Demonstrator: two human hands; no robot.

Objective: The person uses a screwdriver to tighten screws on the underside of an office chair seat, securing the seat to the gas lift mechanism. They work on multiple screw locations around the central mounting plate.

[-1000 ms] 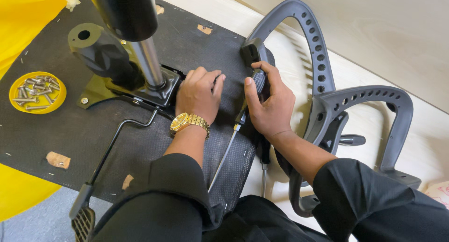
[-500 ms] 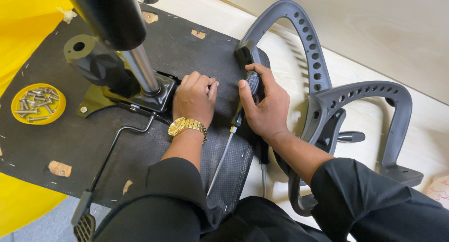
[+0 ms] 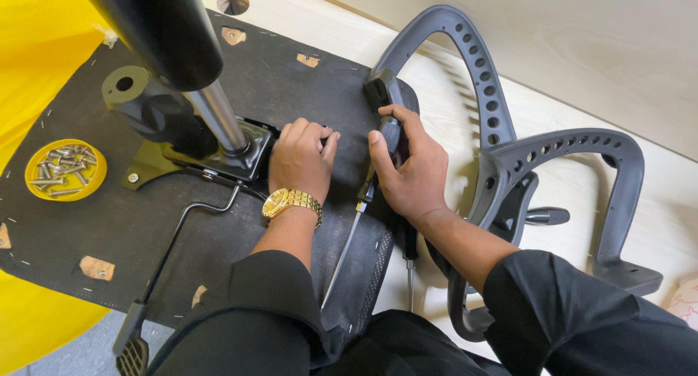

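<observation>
Over the last second the view has drawn closer, but the right hand [image 3: 414, 174] has stayed closed around the black handle of a screwdriver [image 3: 360, 209], whose shaft runs back from under the fingers toward the person's lap. The left hand [image 3: 299, 159] has also stayed put, fingers curled and empty, pressing on the black seat underside [image 3: 305, 92] just beside the metal mechanism plate [image 3: 243, 154]. With so little moved, the work looks paused at the same spot; the yellow dish of screws [image 3: 65, 170] lies well apart from both hands.
</observation>
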